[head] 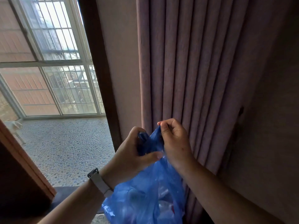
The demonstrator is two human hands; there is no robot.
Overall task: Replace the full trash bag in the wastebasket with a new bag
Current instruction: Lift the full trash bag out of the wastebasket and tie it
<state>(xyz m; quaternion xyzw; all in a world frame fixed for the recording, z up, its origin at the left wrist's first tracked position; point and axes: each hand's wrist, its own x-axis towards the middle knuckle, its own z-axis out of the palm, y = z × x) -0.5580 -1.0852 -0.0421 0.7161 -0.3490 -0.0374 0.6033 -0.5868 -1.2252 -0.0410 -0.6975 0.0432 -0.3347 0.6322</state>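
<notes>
Here both hands are closed on the top of a blue trash bag (145, 196), held up in front of a mauve curtain (194, 62). The left hand (132, 152) grips gathered plastic with fingers curled round it, thumb pressed across; a pale watch (100, 181) sits on that wrist. The right hand (173, 139) pinches a raised corner of the bag between thumb and curled fingers. The bag hangs full below the hands, pale items showing through. To the left, a barred window (53, 62) stands above a pebbled floor (68, 147).
</notes>
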